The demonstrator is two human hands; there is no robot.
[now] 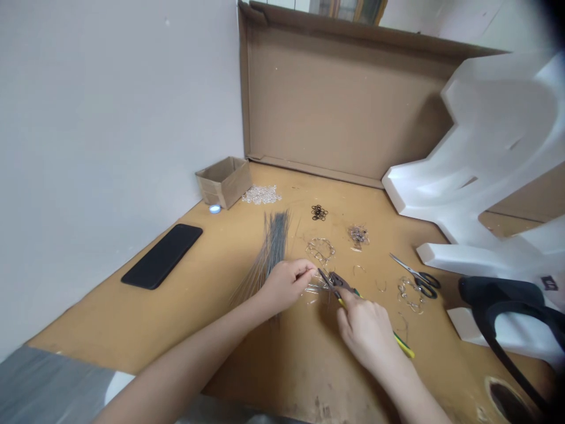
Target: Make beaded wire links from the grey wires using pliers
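Note:
My left hand (286, 282) is closed in a pinch over the table, beside a bundle of thin grey wires (276, 241). What sits between its fingertips is too small to make out. My right hand (368, 327) grips needle-nose pliers (326, 278), whose dark jaws reach almost to the left fingertips. Just behind those jaws is a second dark tool head (342, 281), partly covered by the hand. A yellow-green handle (404, 345) shows past the right wrist. Below and around the jaws lie short wire pieces (315, 288) and a loose ring of bent wire (321, 250).
Scissors (419, 275) and a wire chain (410, 294) lie to the right, near white foam pieces (445, 259). Farther back are black rings (319, 212), small metal bits (358, 234), clear beads (262, 194) and a small cardboard box (224, 182). At left rests a black phone (162, 256).

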